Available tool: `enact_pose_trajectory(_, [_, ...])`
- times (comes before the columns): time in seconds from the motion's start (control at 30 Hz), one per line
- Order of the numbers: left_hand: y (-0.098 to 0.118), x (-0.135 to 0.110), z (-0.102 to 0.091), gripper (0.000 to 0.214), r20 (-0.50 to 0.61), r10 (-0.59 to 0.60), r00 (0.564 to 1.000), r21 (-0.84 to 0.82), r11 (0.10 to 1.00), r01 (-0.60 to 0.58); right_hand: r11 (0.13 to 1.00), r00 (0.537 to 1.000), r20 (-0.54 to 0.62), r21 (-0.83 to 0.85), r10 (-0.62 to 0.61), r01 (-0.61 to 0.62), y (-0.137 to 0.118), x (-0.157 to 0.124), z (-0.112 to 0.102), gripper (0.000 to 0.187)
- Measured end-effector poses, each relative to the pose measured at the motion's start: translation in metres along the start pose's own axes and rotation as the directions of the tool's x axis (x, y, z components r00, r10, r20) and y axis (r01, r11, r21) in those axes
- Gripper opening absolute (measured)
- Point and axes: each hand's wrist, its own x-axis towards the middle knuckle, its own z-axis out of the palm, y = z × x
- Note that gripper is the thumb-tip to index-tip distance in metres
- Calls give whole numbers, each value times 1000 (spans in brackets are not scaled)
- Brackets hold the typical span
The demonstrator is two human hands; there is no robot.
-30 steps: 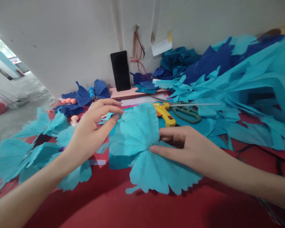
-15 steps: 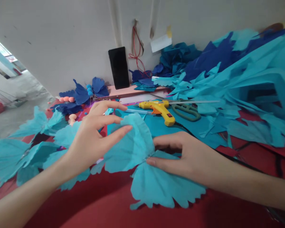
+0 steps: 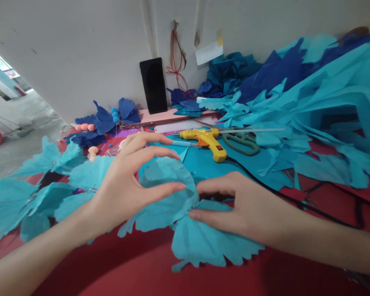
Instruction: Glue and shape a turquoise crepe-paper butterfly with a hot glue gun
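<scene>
A light blue crepe-paper butterfly shape point(image 3: 200, 242) lies on the red table point(image 3: 135, 267) in front of me. My right hand point(image 3: 234, 205) pinches its gathered middle between thumb and fingers. My left hand point(image 3: 126, 189) has its fingers spread over the upper wing point(image 3: 163, 205), thumb under its edge and fingertips curving over the top. The lower wing fans out toward me with a jagged edge.
A yellow glue gun point(image 3: 209, 142) with a black cord and green-handled scissors point(image 3: 242, 142) lie behind my hands. A black phone point(image 3: 153, 85) leans on the wall. Finished light blue paper shapes point(image 3: 33, 193) lie left, dark blue ones point(image 3: 106, 119) behind, and a big paper heap point(image 3: 311, 107) fills the right.
My left hand has slid right along the upper wing toward my right hand, folding that wing down and inward. The right hand keeps its pinch on the middle.
</scene>
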Motion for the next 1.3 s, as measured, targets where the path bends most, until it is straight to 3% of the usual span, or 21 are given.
enact_pose_trajectory(0.1, [0,1,-2,4,-52,-4,999,23,1000,5,999,999,34,34,17,-19,1,1,0,19])
enact_pose_trajectory(0.27, [-2,2,-9,16,-171,37,985,78,997,-24,972,994,-5,208,113,-109,6,8,-6,22])
enact_pose_trajectory(0.33, [-1,2,-12,18,-135,79,988,37,997,-74,925,976,9,317,217,-209,8,11,-11,23])
enact_pose_trajectory(0.43, [-2,3,-16,13,-5,209,978,1,978,-209,741,918,135,552,373,-382,10,15,-19,21])
enact_pose_trajectory(0.53, [-4,6,-19,19,120,283,952,51,956,-290,610,889,226,659,398,-440,11,18,-26,18])
enact_pose_trajectory(0.73, [-14,9,-28,22,260,337,905,111,920,-375,648,897,261,622,358,-440,22,24,-32,23])
enact_pose_trajectory(0.87, [-18,10,-30,23,240,374,896,120,904,-410,674,893,290,586,344,-450,25,24,-33,29])
enact_pose_trajectory(1.07, [-14,6,-19,26,267,387,882,-2,916,-401,666,881,362,581,303,-468,21,21,-31,27])
enact_pose_trajectory(1.3, [-13,-2,-16,21,304,229,925,-75,973,-216,659,860,416,563,297,-499,16,19,-28,31])
